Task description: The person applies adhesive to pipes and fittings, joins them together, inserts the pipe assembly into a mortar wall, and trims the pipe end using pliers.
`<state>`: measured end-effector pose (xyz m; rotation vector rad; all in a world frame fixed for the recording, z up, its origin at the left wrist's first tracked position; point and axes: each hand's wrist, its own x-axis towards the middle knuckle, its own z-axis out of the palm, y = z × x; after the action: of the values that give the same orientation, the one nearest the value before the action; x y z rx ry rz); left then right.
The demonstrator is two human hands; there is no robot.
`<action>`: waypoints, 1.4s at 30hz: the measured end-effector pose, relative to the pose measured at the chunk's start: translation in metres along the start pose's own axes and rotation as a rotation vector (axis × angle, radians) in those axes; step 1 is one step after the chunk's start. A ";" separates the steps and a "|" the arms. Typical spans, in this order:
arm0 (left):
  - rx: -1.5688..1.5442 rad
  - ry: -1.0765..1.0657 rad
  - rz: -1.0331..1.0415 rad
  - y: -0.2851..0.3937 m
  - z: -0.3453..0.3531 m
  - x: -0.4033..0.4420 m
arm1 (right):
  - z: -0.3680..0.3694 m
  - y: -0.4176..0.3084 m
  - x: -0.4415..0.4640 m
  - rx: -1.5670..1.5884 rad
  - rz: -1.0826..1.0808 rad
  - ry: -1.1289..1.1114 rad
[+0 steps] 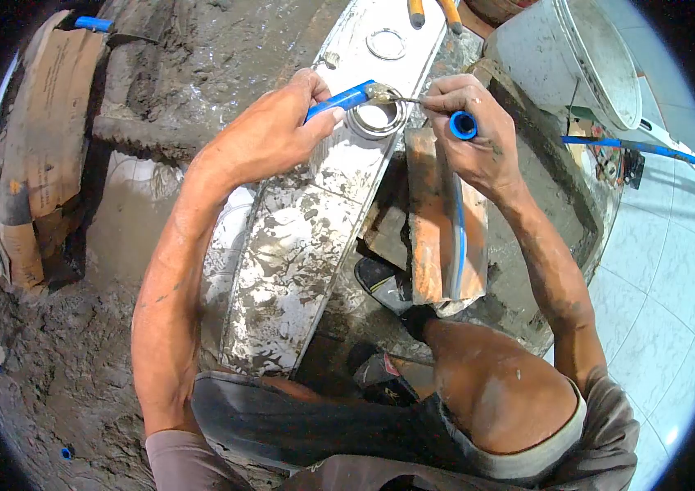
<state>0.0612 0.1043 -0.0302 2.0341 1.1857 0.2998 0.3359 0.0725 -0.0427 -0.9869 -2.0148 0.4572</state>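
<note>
My left hand [278, 123] is closed round a short blue pipe [341, 101], whose far end points right. Between finger and thumb my right hand [482, 139] pinches the thin handle of a small glue brush [382, 92]. The brush's pale, wet head touches the end of the pipe. A blue pipe fitting [463, 125], open end facing me, is also held in the right hand. Just below the brush stands an open round can [376, 121], on a white, mud-smeared board [290, 270]. A ring-shaped lid [386, 43] lies further up the board.
A hollow clay brick [436, 221] with a blue-edged strip lies right of the board. A white bucket [564, 61] stands at upper right, near a long blue pipe [638, 150]. Orange tool handles [450, 15] lie at the top. Wet mud and a torn cardboard piece [53, 139] are on the left.
</note>
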 end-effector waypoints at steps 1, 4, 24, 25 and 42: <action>-0.009 -0.011 -0.003 0.000 0.000 0.000 | 0.001 0.000 0.002 0.001 -0.004 0.012; -0.061 -0.041 -0.020 0.001 -0.001 0.001 | 0.005 0.001 0.004 0.021 0.005 0.007; -0.382 -0.176 -0.193 -0.011 -0.003 0.003 | 0.008 0.012 0.009 0.061 0.088 0.040; -0.412 -0.176 -0.179 -0.009 -0.003 0.003 | 0.009 0.011 0.011 0.071 0.091 0.048; -0.565 -0.109 -0.217 -0.002 0.005 0.000 | 0.007 0.014 0.000 0.086 0.307 0.097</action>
<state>0.0621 0.1026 -0.0352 1.4051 1.0915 0.3637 0.3372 0.0821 -0.0553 -1.2459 -1.7484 0.6419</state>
